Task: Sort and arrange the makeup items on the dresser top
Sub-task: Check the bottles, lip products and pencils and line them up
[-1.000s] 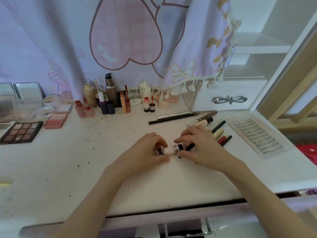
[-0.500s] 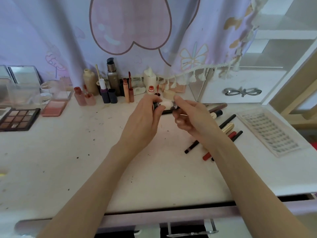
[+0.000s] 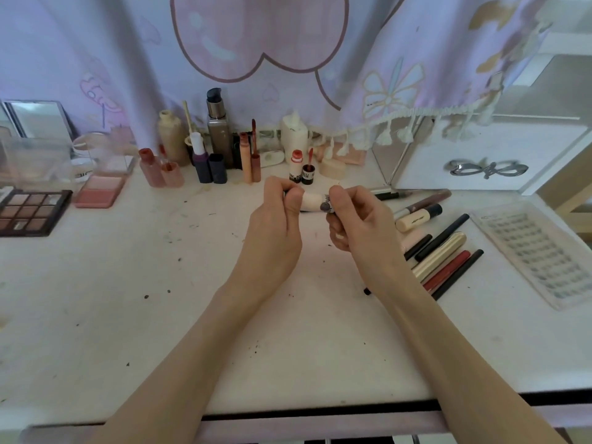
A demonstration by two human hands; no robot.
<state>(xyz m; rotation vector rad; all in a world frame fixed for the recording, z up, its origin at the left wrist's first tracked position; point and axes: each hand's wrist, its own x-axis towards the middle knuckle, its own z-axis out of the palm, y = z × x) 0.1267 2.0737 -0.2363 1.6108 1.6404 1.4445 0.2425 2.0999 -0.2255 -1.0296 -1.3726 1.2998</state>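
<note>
A small cream makeup tube (image 3: 314, 202) with a striped black-and-white end is held level above the white dresser top (image 3: 160, 315). My left hand (image 3: 275, 229) grips its left end, fingers curled round it. My right hand (image 3: 355, 225) pinches its right, striped end between thumb and fingertips. A loose group of pencils and tubes (image 3: 442, 251) lies on the dresser just right of my right hand.
Bottles and lip tubes (image 3: 217, 145) line the back under a lilac curtain. An eyeshadow palette (image 3: 30, 213) and pink blush compact (image 3: 99, 192) sit at left. A lash tray (image 3: 538, 254) lies at right, before a white drawer unit (image 3: 487, 155).
Both hands lifted the cream tube off the dresser a second ago and now hold it in the air nearer the back row; since half a second ago they have barely moved.
</note>
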